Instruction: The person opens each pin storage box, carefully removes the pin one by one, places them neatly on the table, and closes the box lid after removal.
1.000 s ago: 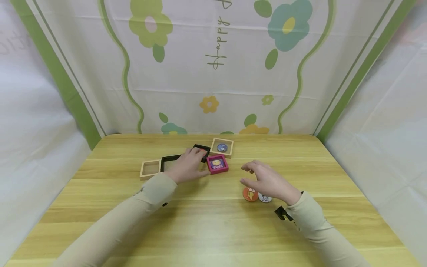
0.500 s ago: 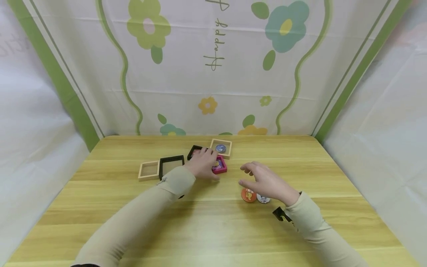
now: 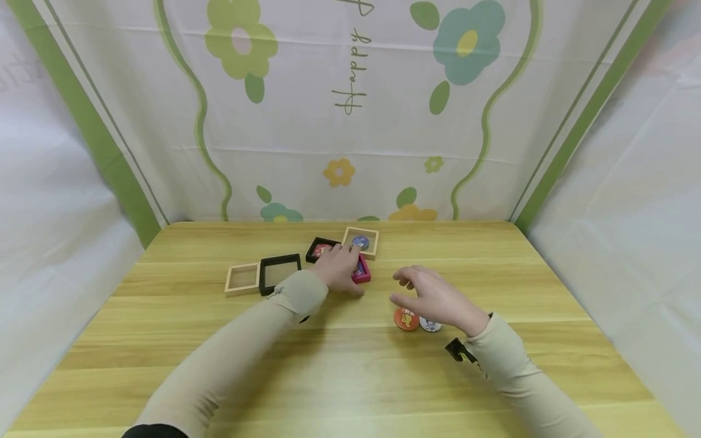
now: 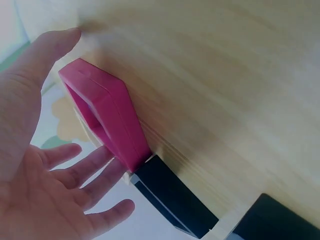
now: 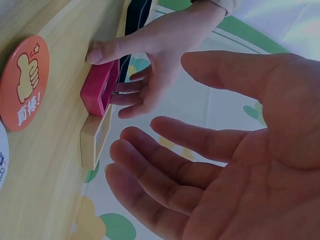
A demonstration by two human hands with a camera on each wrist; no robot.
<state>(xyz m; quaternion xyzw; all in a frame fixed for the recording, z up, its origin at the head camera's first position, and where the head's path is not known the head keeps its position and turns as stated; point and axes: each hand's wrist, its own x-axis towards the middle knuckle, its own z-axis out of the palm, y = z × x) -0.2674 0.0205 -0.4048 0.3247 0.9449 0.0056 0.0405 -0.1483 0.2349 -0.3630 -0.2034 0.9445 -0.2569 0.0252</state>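
Note:
My left hand (image 3: 338, 267) reaches over the small magenta frame (image 3: 363, 274), which holds a purple badge largely hidden by that hand. In the left wrist view its fingertips are at the rim of the magenta frame (image 4: 117, 107), while the thumb stands apart from it. A small black frame (image 3: 310, 252) with a red badge (image 3: 320, 249) lies just left of the hand. My right hand (image 3: 440, 299) hovers with loosely bent fingers and holds nothing. Below it lie a round orange badge (image 3: 406, 319) and a white badge (image 3: 430, 325), partly covered by the hand.
Behind the magenta frame is a light wooden frame (image 3: 375, 243) with a blue badge (image 3: 361, 242) in it. Further left lie a larger black frame (image 3: 264, 277) and another light wooden frame (image 3: 229, 284). A printed curtain (image 3: 306, 121) hangs along the table's far edge.
My left hand has moved right, from over the small black frame to the magenta one, leaving the red badge and larger black frame in sight. The right hand has stayed about where it was.

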